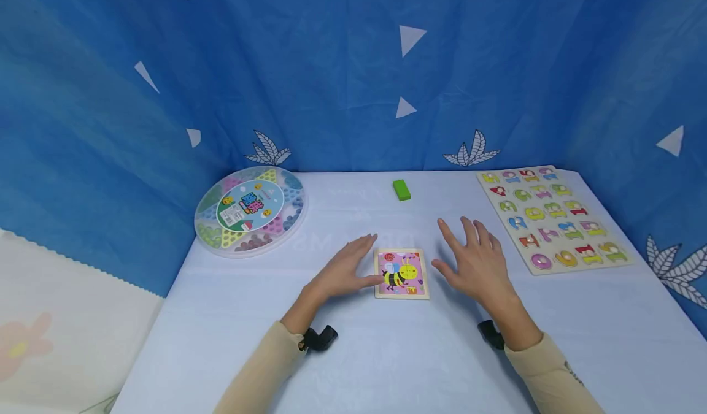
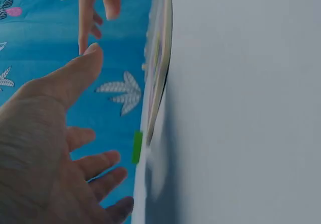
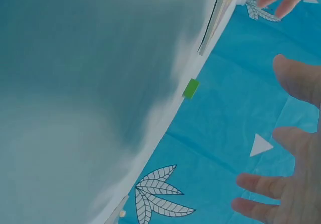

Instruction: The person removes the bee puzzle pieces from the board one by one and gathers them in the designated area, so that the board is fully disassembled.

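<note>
A small square bee puzzle (image 1: 402, 274) in a pale wooden frame lies on the white table between the two hands. From its left side the left hand (image 1: 345, 268) reaches in, fingers extended, the thumb overlapping the puzzle's edge in the head view. On the other side the right hand (image 1: 475, 260) is spread with its fingers apart, the thumb pointing toward the puzzle. Neither hand holds anything. The left wrist view shows the left hand (image 2: 60, 133) with separated fingers beside the puzzle's thin edge (image 2: 161, 68). In the right wrist view the right hand (image 3: 296, 148) is likewise spread.
A green block (image 1: 401, 190) lies near the table's back edge. At the back left sits a round Chinese checkers box (image 1: 295, 230) with coloured marbles. A wooden number-and-letter peg board (image 1: 519, 196) lies on the right. Blue patterned cloth (image 1: 342, 83) hangs behind the table.
</note>
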`<state>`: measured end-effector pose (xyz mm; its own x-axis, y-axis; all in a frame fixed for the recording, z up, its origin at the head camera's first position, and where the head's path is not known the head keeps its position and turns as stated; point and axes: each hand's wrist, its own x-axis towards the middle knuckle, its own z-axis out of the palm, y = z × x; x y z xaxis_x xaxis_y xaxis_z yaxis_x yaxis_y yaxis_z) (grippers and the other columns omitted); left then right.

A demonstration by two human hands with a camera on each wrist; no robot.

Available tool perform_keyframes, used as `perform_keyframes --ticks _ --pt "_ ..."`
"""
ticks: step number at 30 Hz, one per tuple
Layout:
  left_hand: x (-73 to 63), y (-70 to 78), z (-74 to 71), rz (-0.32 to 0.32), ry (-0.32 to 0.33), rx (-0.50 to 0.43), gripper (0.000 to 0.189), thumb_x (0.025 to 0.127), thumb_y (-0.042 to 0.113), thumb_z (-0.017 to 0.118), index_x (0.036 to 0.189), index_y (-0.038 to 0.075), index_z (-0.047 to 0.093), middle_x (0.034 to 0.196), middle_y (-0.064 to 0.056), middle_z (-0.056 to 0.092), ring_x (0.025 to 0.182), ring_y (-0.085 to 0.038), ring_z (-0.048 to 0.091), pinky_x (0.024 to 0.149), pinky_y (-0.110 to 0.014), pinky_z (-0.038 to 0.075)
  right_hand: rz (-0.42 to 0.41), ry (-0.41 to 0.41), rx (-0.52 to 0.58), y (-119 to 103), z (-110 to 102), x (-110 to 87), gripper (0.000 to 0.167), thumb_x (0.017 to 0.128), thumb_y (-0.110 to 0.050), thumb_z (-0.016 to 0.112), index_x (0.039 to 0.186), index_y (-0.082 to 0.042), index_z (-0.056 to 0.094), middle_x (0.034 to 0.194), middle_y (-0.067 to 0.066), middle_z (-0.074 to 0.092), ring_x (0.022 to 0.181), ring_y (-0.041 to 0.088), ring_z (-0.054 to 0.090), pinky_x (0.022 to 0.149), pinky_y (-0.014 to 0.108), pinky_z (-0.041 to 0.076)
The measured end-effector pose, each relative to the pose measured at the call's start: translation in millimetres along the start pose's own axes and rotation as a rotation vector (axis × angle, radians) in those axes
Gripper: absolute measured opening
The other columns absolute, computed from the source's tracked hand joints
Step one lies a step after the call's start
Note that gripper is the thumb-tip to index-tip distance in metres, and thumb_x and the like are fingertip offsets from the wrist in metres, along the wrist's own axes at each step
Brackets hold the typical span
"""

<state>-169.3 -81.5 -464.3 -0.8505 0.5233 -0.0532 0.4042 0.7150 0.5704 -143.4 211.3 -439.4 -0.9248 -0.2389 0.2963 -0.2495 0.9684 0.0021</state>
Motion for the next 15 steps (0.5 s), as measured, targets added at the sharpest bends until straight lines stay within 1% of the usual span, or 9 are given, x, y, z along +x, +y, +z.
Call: perform_keyframes --ticks 2,3,6,8,10,12,15 --pt "0.6 0.2 7.3 0.011 -0.046 -0.047 0.095 0.084 0.055 0.069 0.158 0.022 0.018 0.164 -0.004 0.02 0.152 -0.023 0.018 0.122 -0.046 0.02 0.003 -0.01 0.0 -1.0 0.1 -0.1 0.086 0.082 -0.058 0.065 0.153 -0.024 0.031 0.148 0.026 0.034 0.134 0.05 0.033 0.101 0.069 0.036" --pt "0.9 -0.1 10.6 0.015 -0.061 -0.047 0.097 0.083 0.055 0.069 0.158 0.022 0.017 0.164 -0.004 0.019 0.153 -0.023 0.016 0.122 -0.046 0.019 0.004 -0.015 0.0 -1.5 0.0 -0.1 0.086 0.082 -0.059 0.065 0.153 -0.024 0.031 0.149 0.026 0.034 0.135 0.05 0.033 0.101 0.07 0.036" --pt "1.4 -2.2 17.9 0.021 -0.063 0.028 0.101 0.082 0.058 0.069 0.158 0.018 0.017 0.165 -0.005 0.017 0.153 -0.023 0.012 0.123 -0.047 0.013 0.01 -0.026 0.004 -2.8 -0.7 0.2 0.086 0.082 -0.058 0.065 0.154 -0.025 0.03 0.149 0.026 0.033 0.136 0.05 0.032 0.101 0.07 0.035" --pt "1.6 -3.9 20.3 0.018 -0.054 0.09 0.102 0.081 0.06 0.068 0.157 0.014 0.017 0.164 -0.005 0.017 0.154 -0.022 0.01 0.124 -0.048 0.008 0.013 -0.033 0.006 -3.4 -1.4 0.6 0.087 0.082 -0.058 0.065 0.154 -0.025 0.029 0.15 0.026 0.032 0.136 0.05 0.031 0.101 0.07 0.035" --pt "1.5 -5.1 21.0 0.008 -0.061 0.139 0.103 0.082 0.063 0.066 0.157 0.012 0.017 0.165 -0.004 0.016 0.154 -0.022 0.008 0.124 -0.049 0.005 0.015 -0.036 0.01 -3.8 -1.7 1.0 0.087 0.082 -0.058 0.065 0.154 -0.025 0.029 0.15 0.026 0.032 0.136 0.05 0.03 0.101 0.07 0.035" --pt "1.5 -5.5 20.6 -0.003 -0.083 0.153 0.104 0.082 0.065 0.064 0.157 0.012 0.016 0.165 -0.003 0.014 0.154 -0.02 0.007 0.124 -0.047 0.003 0.014 -0.037 0.022 -3.8 -1.7 1.2 0.087 0.082 -0.057 0.066 0.154 -0.025 0.028 0.15 0.026 0.032 0.136 0.05 0.03 0.1 0.07 0.036" --pt "1.6 -4.9 19.1 -0.002 -0.115 0.162 0.104 0.081 0.066 0.064 0.157 0.013 0.017 0.165 -0.001 0.012 0.154 -0.019 0.005 0.124 -0.047 0.002 0.012 -0.049 0.045 -3.6 -1.4 1.3 0.087 0.083 -0.056 0.066 0.155 -0.024 0.028 0.15 0.025 0.032 0.136 0.05 0.03 0.098 0.07 0.037"
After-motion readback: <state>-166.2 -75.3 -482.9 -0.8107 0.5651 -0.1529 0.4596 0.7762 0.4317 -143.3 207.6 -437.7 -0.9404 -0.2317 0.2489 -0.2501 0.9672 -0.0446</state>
